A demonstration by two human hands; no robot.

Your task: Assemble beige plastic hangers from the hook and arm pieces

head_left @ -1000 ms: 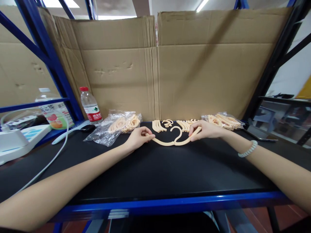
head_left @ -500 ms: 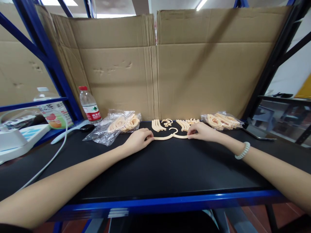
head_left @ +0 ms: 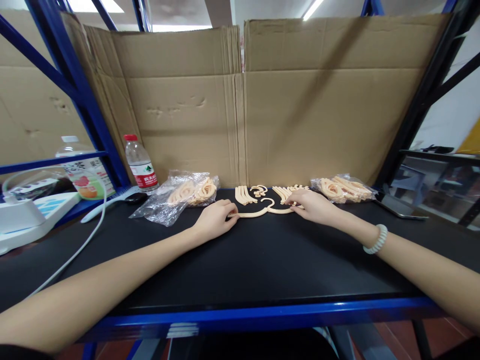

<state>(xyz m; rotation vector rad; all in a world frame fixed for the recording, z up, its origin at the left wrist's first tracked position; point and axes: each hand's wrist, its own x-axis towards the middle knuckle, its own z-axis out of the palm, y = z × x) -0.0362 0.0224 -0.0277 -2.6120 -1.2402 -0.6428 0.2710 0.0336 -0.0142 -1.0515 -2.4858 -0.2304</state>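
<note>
A beige two-armed hanger (head_left: 256,214) with a curved hook lies on the black tabletop in front of me. My left hand (head_left: 218,217) is closed, thumb and fingers pinching the tip of its left arm. At the other end, my right hand (head_left: 313,205) has thumb and fingers around the right arm, with a small gap showing between them; that tip is partly hidden. Just behind the hanger lie a row of beige curved arm pieces (head_left: 245,195), several loose hooks (head_left: 258,190) and a second group of arm pieces (head_left: 282,194), partly behind my right hand.
Clear plastic bags of beige pieces lie at the left (head_left: 187,192) and right (head_left: 343,188). Further left stand a red-capped water bottle (head_left: 140,165) and a white power strip (head_left: 22,220) with a cable. A phone (head_left: 401,207) rests at the right. Cardboard (head_left: 337,100) walls the back.
My right hand's fingers have shifted slightly left and spread a little at the hanger's right end. My left hand keeps its pinch. The whole view has tilted slightly.
</note>
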